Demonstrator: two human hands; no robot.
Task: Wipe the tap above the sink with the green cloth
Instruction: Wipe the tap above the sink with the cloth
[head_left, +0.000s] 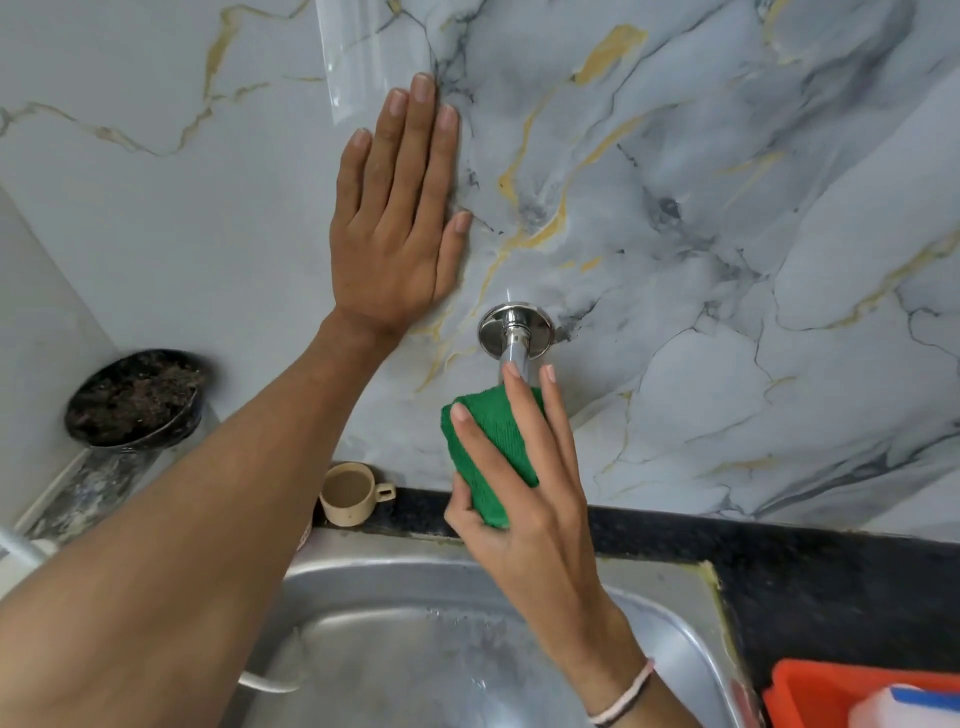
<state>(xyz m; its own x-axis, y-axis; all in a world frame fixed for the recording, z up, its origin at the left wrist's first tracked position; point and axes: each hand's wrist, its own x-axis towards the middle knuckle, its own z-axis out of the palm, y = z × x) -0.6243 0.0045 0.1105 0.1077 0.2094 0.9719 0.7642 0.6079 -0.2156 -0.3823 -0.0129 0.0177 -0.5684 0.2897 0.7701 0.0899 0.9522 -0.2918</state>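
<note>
A chrome tap (515, 343) sticks out of the marble-patterned wall, with a round flange at its base. My right hand (530, 499) wraps the folded green cloth (498, 447) around the tap's body just below the flange; the spout is hidden under cloth and fingers. My left hand (400, 218) lies flat with fingers spread against the wall, up and left of the tap, holding nothing. The steel sink (363, 597) sits directly below.
A small beige cup (349, 493) stands on the black counter edge behind the sink. A dark pot of soil (136, 397) sits at the left corner. An orange tray (852, 691) with a white item is at the lower right. The black countertop (831, 582) runs to the right.
</note>
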